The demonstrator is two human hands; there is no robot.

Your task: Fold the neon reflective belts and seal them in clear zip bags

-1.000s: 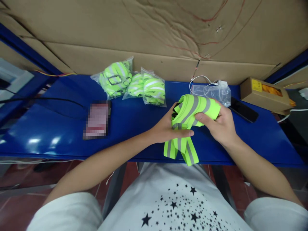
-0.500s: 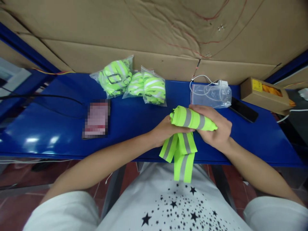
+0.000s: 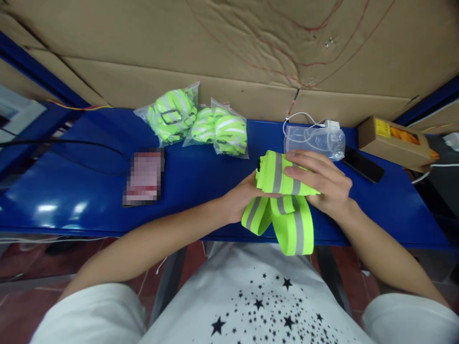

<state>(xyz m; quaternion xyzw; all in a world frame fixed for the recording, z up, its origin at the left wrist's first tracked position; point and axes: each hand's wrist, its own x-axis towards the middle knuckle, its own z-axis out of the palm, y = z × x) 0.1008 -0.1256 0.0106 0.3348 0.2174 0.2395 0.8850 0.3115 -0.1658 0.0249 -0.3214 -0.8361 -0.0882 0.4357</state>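
Loose loops (image 3: 300, 231) of a green strap (image 3: 268, 172) hang by the near edge of the worktop (image 3: 204, 186). The left hand (image 3: 241, 197) supports the strap's folded bundle from the left and below; the right hand (image 3: 328, 184) curls over its right end. It looks light, soft and floppy, best gripped around all the folds. Beyond, leftward, lie clear bags (image 3: 172, 114) of similar straps.

From my remote seat I see a glossy blue bench (image 3: 201, 179): bags of neon strapping (image 3: 230, 131) near the back, a pixelated rectangular item (image 3: 143, 177) leftward, a clear bag (image 3: 332, 147), black phone (image 3: 364, 164) and cardboard box (image 3: 382, 145) rightward.
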